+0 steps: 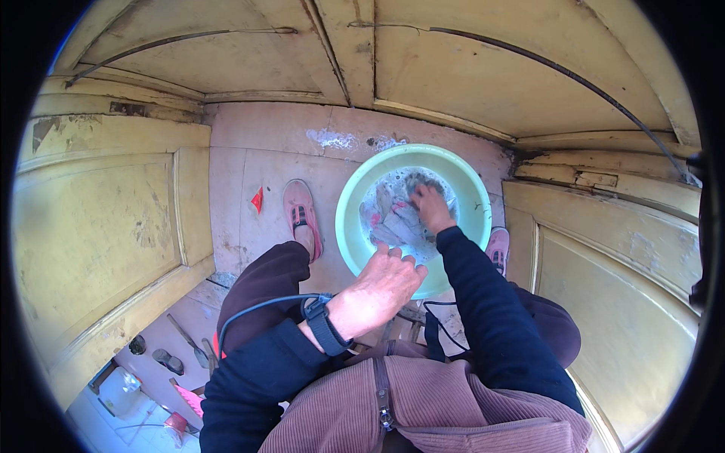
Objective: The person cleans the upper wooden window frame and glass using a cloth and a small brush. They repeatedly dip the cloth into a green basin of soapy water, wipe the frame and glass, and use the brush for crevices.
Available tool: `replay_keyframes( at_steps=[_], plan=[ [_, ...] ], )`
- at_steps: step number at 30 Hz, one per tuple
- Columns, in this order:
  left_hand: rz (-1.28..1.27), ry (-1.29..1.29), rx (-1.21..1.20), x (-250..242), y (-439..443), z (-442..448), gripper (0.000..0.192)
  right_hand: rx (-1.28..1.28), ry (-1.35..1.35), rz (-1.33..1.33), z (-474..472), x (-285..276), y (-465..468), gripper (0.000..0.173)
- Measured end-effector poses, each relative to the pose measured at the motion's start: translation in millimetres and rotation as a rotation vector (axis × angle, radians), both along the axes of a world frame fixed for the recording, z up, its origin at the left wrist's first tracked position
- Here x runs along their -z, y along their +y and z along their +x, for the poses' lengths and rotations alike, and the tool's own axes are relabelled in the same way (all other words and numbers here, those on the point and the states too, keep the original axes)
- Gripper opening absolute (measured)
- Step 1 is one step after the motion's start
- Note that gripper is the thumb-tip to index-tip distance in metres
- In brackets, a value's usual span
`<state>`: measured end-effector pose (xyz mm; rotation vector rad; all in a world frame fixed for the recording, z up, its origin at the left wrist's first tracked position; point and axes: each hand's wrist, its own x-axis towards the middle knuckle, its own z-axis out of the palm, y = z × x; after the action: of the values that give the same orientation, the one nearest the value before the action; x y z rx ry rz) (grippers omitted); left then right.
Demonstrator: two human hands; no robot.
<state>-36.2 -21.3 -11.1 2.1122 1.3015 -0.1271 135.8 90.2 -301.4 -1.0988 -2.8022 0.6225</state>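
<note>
A light green plastic basin (346,212) stands on the floor between my feet, with sudsy water inside. Wet grey and white cloth (399,223) with pink patches lies in the water. My right hand (431,208) reaches into the basin at a dark, wet item (422,180); its fingertips are blurred and partly hidden, so its grip is unclear. Over the basin's near rim is my left hand (391,274), back up with the fingers curled down; what is under them cannot be seen. A dark strap (325,325) circles my left wrist, with a cable running from it.
Yellow wooden panels (102,209) with worn paint enclose the floor on both sides and ahead. A red scrap (257,200) lies left of my pink shoe (300,209). At the lower left are dark shoes (168,361), a translucent container (120,392) and a long-handled tool (190,341).
</note>
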Motion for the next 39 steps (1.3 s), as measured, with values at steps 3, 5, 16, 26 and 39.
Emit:
replay_keyframes(
  at_steps=[3,5,16,26,39],
  plan=[
    [0.024,0.017,0.010,0,4,3,0.023,0.022,-0.268,-0.219,13,3,1,0.022],
    [0.026,0.051,0.033,0,4,3,0.023,0.132,-0.151,-0.310,17,-11,13,0.026],
    [-0.049,0.036,0.029,-4,1,6,0.023,0.169,0.580,-0.509,-86,-95,130,0.034],
    [-0.149,0.064,0.113,-7,19,6,0.014,1.338,1.269,-1.486,-231,9,119,0.015],
    [-0.087,0.030,0.070,10,7,9,0.033,0.904,0.250,-0.289,-75,71,170,0.017]
  ],
)
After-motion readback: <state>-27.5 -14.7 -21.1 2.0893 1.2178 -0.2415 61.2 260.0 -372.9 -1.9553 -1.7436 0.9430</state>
